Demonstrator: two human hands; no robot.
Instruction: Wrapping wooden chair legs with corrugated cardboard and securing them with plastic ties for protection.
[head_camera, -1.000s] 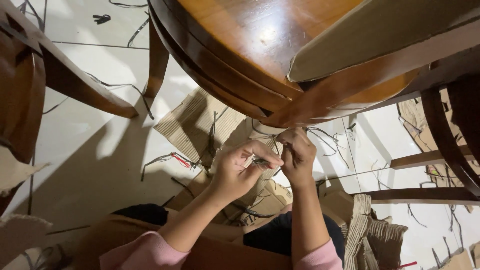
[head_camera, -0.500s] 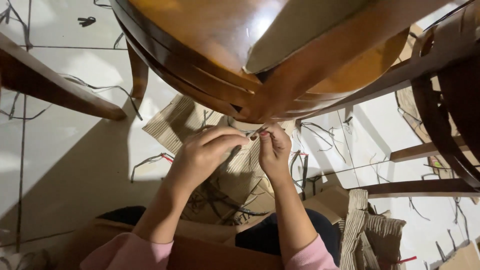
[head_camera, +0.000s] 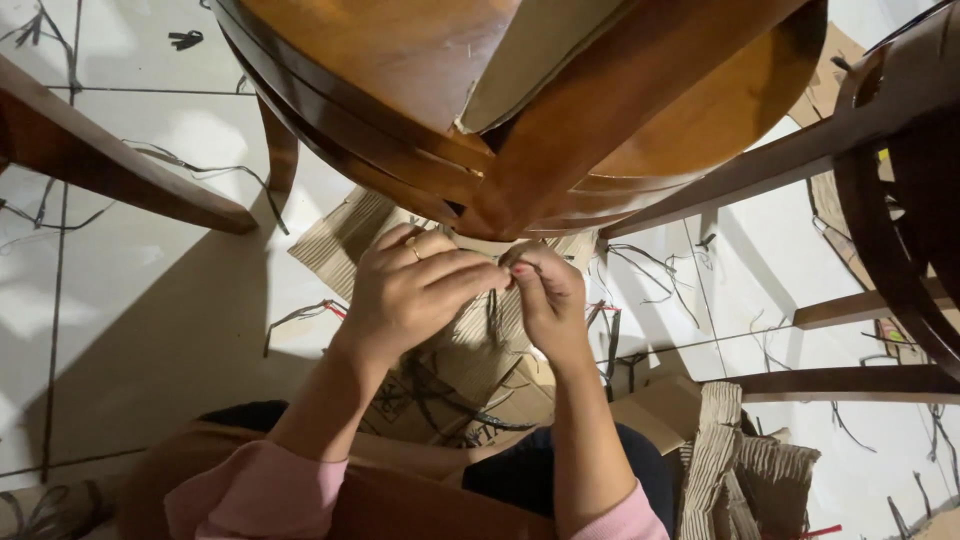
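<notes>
Two hands meet in the head view, just under the rim of the round wooden chair seat (head_camera: 400, 60). Your left hand (head_camera: 415, 295) has its fingers curled, the grip narrow, fingertips pressed toward the right hand (head_camera: 545, 300). Your right hand's grip is likewise pinched tight; what either holds is too small to tell. Both sit close to the joint where a wooden chair leg (head_camera: 610, 110) meets the seat. Corrugated cardboard (head_camera: 345, 235) lies on the white tiled floor (head_camera: 140, 300) below them. Dark cord scraps (head_camera: 640, 270) lie scattered nearby. Pink sleeves (head_camera: 255, 495) cover your forearms.
</notes>
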